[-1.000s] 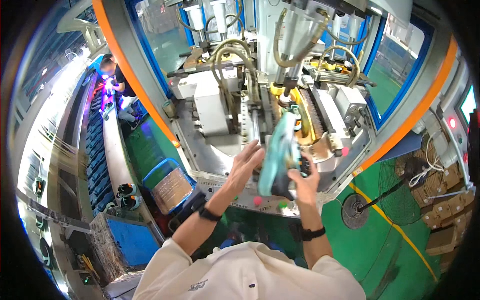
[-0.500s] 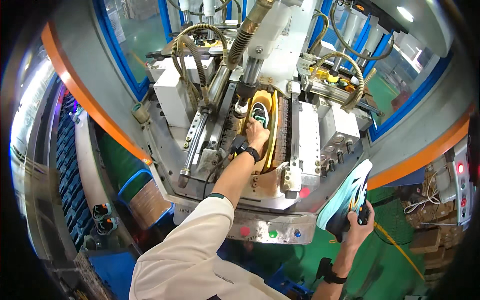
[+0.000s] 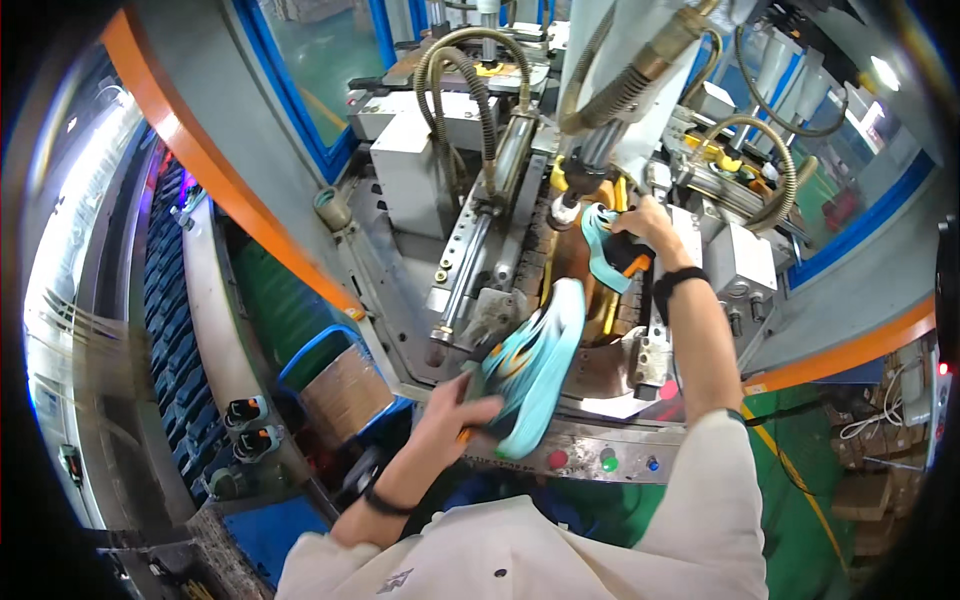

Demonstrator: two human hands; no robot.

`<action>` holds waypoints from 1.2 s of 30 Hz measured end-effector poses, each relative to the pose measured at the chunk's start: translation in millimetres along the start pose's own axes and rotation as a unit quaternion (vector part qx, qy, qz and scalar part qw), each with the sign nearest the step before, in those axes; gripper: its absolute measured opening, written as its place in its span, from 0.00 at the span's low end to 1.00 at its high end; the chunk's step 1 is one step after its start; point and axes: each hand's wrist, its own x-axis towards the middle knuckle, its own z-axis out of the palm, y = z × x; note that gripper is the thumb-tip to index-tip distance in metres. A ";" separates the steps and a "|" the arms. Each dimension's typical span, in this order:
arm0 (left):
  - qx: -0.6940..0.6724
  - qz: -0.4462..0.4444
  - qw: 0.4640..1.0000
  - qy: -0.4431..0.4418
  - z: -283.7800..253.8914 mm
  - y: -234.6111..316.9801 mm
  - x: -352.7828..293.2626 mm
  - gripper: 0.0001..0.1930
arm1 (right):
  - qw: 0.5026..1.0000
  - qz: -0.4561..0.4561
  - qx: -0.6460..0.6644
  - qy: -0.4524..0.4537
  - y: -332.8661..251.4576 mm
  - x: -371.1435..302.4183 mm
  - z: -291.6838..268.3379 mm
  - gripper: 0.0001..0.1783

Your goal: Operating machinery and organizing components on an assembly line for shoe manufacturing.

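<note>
My left hand [image 3: 450,425], slightly blurred, holds a mint running shoe [image 3: 545,360] by its dark heel end. This shoe is tilted over the machine's front edge, toe upward and away from me. My right hand [image 3: 652,228] grips a second mint shoe [image 3: 600,255] with a black and orange collar. That one is over the yellow-sided mold bed [image 3: 560,262] of the press, below the press cylinder [image 3: 600,150]. Fingers and the shoe hide part of the bed.
A slanted metal cylinder [image 3: 470,270] and a white block [image 3: 412,195] flank the bed on the left, with another white block [image 3: 742,262] on the right. Colored buttons line the front panel [image 3: 600,448]. Small shoes [image 3: 257,442] stand beside the conveyor [image 3: 165,330] at left.
My left hand has come out of the mold bed toward me and now has a shoe. My right hand has carried its shoe from the lower right up to the bed. The view has shifted.
</note>
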 end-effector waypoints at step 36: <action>-0.409 -0.110 0.207 0.882 104.9 73.3 -548.0 0.09 | 0.706 -0.653 0.256 -0.096 -204.7 -396.5 290.8 0.11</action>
